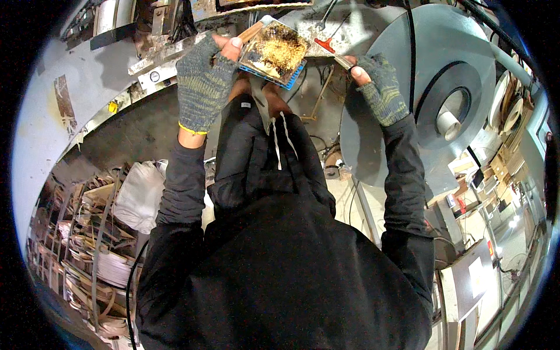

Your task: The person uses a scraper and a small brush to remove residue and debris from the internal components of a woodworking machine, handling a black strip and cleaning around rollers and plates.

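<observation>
My left hand (205, 76), in a grey fingerless knit glove, grips a square blue-edged pan (301, 77) at its left side. Dark brown and yellow crumbly residue (280, 49) covers the pan's face. A light wooden handle (252, 31) runs along its upper left edge beside my thumb; whether it belongs to the pan I cannot tell. In a matching glove, my right hand (376, 84) pinches a thin, flat metal tool (343, 62) between thumb and fingers, apart from the pan. Just beyond it, a red T-shaped scraper (324, 44) lies on the machine ledge.
A large grey roll (385, 137) stands close to my right arm. On the ledge lies a wrench (321, 24). At left are a curved white machine panel (44, 99), a gauge (154, 76) and a rack of stacked strips (114, 265). A white bag (140, 195) sits near my left elbow.
</observation>
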Demonstrator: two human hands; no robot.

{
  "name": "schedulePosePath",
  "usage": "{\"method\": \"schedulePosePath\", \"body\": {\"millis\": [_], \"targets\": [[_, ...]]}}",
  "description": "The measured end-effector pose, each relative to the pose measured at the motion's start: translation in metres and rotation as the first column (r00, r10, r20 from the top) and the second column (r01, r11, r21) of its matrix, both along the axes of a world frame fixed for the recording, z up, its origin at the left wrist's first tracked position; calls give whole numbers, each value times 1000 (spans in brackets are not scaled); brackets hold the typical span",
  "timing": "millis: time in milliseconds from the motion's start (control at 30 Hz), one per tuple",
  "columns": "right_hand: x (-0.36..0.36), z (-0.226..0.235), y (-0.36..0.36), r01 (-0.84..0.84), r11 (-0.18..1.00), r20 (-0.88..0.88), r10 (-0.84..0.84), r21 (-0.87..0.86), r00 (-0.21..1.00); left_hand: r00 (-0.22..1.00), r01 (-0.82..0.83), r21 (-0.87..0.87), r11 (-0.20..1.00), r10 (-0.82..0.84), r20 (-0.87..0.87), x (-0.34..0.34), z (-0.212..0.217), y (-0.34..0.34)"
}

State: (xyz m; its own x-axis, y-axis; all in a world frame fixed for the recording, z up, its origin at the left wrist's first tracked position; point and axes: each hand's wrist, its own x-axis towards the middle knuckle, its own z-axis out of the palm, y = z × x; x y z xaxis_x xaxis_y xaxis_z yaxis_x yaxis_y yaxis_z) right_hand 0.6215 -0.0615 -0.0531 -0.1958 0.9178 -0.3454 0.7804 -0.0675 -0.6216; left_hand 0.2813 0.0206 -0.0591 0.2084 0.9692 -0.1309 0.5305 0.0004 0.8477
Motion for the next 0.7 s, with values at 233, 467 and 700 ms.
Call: {"method": "schedulePosePath", "body": {"millis": [233,467,700], "targets": [[3,-6,-2,9,1000,-31,-8,12,999,998,-60,-65,996,62,27,-1,7,-2],[6,-12,-3,20,999,-22,-19,33,1000,991,-126,-35,991,128,42,-5,33,3],[7,-9,-2,13,999,2,-13,-35,1000,946,-291,-102,951,302,119,-40,32,8]]}}
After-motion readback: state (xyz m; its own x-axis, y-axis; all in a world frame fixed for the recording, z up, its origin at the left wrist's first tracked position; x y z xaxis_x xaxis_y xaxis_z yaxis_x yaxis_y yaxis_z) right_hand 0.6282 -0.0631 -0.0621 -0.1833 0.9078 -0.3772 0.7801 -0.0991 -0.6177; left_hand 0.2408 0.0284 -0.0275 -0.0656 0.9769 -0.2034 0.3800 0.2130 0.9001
